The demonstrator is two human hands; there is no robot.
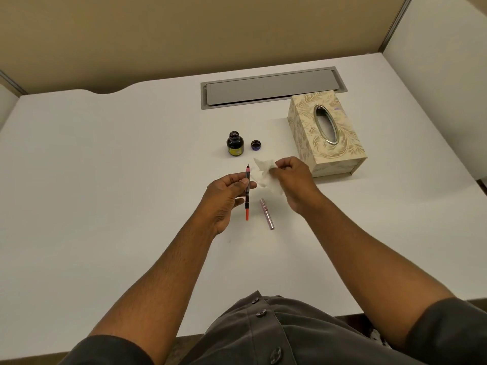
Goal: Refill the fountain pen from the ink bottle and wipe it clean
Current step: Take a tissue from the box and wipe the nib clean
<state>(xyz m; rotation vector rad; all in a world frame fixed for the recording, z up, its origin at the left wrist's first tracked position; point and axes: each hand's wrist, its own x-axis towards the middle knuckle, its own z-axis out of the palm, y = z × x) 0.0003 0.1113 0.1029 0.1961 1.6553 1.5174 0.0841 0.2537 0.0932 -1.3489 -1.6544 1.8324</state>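
Fountain pen (247, 192) upright-ish, nib pointing away, pinched in left hand (228, 196) above bench (105, 167); crumpled white tissue (263, 175) just right of it, gripped by right hand (295, 180). Pen barrel (266, 214) lying on bench between hands, near pen's red end. Open ink bottle (235, 143) and cap (256, 145) beyond, tissue box (325, 133) to right.

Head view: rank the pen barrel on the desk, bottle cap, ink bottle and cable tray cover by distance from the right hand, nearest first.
From the right hand:
1. Pen barrel, lying on the desk just below the hand, toward the person.
2. Bottle cap, beyond the hand, slightly left.
3. Ink bottle, open, left of the cap.
4. Cable tray cover, at the desk's far edge.
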